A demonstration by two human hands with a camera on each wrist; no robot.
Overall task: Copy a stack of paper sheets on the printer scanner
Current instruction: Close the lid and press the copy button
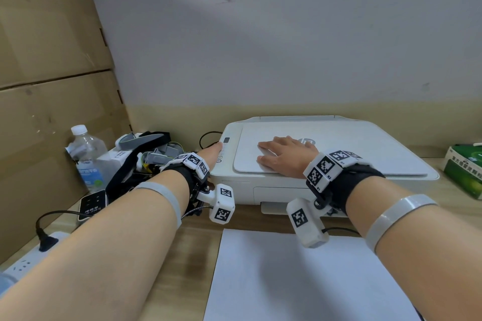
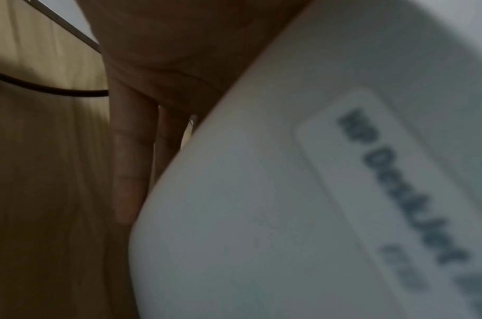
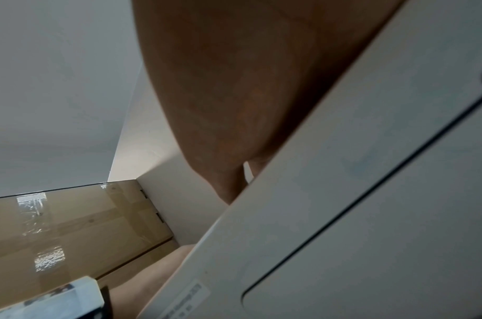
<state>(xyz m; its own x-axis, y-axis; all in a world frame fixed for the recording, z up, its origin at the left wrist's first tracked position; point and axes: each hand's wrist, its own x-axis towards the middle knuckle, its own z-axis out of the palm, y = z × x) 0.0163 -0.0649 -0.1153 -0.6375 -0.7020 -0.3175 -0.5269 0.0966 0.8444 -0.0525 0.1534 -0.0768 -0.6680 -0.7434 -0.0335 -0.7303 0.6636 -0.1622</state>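
While the right hand point(image 1: 285, 154) lies flat on the closed scanner lid point(image 1: 339, 154), its fingers straight, slightly spread and holding nothing, the left hand point(image 1: 212, 152) reaches to the strip of buttons point(image 1: 221, 154) along the left edge of the white printer point(image 1: 287, 190). From the head view the left hand's fingertips touch that control strip just below the small dark display point(image 1: 226, 139), though I cannot tell which button, if any, they press. The left wrist view shows the fingers point(image 2: 130, 151) long and fairly straight, lying down the printer's point(image 2: 261, 215) rounded left corner, gripping nothing; a blurred model label point(image 2: 398, 205) runs across the casing there. The right wrist view shows only the heel of the palm point(image 3: 221, 86) against the printer's point(image 3: 343, 215) top edge, with a seam line on the front panel below it. The printer sits on a wooden desk point(image 1: 187, 255) against the pale wall. Lying flat on the desk just in front of the printer, between the two forearms and apart from both hands, is the white paper point(image 1: 300, 281); whether it is one sheet or several I cannot tell. To the left of the printer are a heap of black straps and gear point(image 1: 140, 164), a clear water bottle point(image 1: 87, 156), a small remote-like device point(image 1: 92, 204) and a white power strip point(image 1: 28, 260) with a black plug in it. A green box point(image 1: 463, 169) sits at the right edge, and cardboard boxes point(image 1: 52, 60) stand stacked on the left.
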